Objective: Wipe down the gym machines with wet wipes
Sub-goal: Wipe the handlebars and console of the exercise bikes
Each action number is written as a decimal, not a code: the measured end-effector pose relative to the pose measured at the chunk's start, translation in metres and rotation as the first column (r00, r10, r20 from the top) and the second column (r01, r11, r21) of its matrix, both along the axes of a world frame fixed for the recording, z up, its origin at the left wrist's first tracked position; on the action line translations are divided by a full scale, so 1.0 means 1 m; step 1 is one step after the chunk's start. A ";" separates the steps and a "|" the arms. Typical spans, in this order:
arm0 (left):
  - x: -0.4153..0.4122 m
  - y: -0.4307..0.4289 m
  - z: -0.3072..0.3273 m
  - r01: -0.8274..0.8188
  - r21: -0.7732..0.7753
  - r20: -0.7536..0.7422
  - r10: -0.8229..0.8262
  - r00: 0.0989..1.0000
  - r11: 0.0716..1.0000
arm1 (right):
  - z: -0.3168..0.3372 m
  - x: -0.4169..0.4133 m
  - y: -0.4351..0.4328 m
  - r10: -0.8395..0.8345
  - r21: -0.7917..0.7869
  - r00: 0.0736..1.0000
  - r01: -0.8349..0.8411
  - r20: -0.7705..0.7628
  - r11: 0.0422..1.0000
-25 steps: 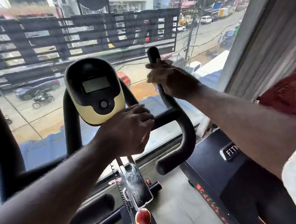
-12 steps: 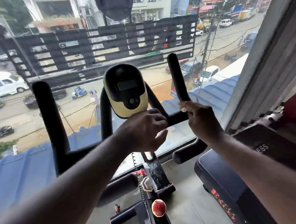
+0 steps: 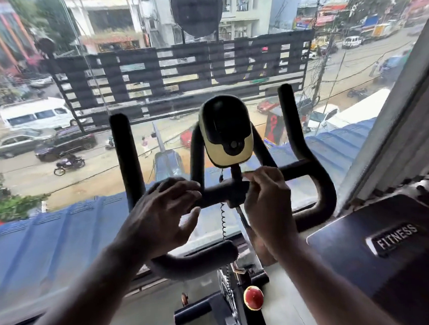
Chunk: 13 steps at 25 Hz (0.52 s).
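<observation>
Your hands were apart, one on each side of the console stem, with the crossbar running left to right between them. Your right hand was up against the stem, its fingertips pinched on a pale scrap that I took to be the wipe. Too little of it showed to be sure. Your left hand curved loosely over the left part of the crossbar, fingers above and thumb below. I could not tell whether it gripped the bar or only hovered round it.

The part of the bike you were working on lay straight ahead of both hands. The stem stood upright just beside your right fingertips, and the console sat directly above them. The crossbar's long axis ran across you, so a wipe along it would have travelled sideways towards your left hand. A wipe on the stem would have gone up and down. Your right hand was the nearer one to stem and console, and it carried the wipe, so the stroke looked like its job, with the left steadying.

The upright grips rose beyond and outside each hand. The treadmill lay to the right of your right forearm.
</observation>
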State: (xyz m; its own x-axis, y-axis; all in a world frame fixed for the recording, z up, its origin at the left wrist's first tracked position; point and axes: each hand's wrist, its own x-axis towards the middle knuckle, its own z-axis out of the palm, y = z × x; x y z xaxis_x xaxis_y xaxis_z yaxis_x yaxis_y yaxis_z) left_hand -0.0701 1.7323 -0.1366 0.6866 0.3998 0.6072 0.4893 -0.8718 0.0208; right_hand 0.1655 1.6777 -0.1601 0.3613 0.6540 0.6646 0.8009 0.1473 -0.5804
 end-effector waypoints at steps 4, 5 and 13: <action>-0.031 0.016 0.003 -0.011 -0.002 0.000 0.011 1.000 1.000 | 0.000 -0.004 -0.002 -0.008 0.073 1.000 0.006 0.029 0.997; -0.038 0.022 0.002 -0.006 0.000 0.010 0.006 1.000 1.000 | 0.002 -0.009 0.000 -0.099 0.080 0.995 0.100 -0.023 0.992; -0.078 0.087 0.021 0.186 0.031 0.074 -0.187 0.979 0.982 | 0.081 -0.095 0.029 -0.058 0.049 0.868 0.039 0.493 0.998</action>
